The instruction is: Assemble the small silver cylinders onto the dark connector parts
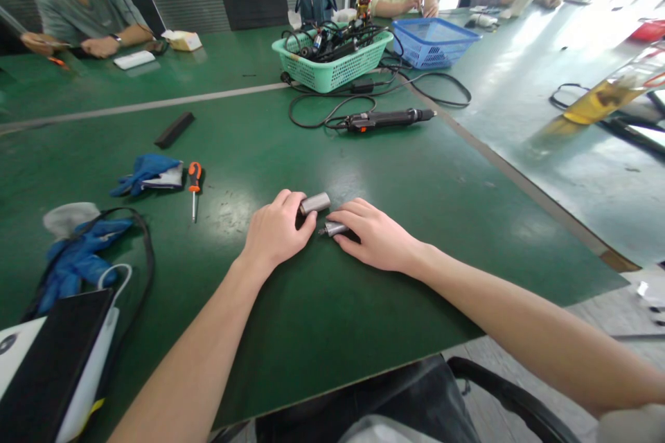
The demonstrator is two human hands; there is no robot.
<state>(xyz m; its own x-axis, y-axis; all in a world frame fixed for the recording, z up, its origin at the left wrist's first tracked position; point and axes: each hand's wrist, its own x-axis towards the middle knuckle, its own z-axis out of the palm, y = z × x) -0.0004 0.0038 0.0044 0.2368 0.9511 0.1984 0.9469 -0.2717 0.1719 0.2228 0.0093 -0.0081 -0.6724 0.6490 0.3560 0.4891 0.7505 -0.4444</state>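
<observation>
My left hand [275,230] rests on the green table [415,180] with its fingers curled around a short grey metal cylinder [315,203], whose end sticks out past the fingertips. My right hand [371,235] lies beside it, fingers pinched on a smaller silver metal piece [332,228] that touches the table. The two hands almost meet at the middle of the table, close to its front edge.
An orange-handled screwdriver [194,183] and blue gloves [145,173] lie to the left. A black electric screwdriver [387,118] with its cord lies behind. Farther back stand a green basket [332,59] and a blue basket [433,40]. Other people sit at the far side.
</observation>
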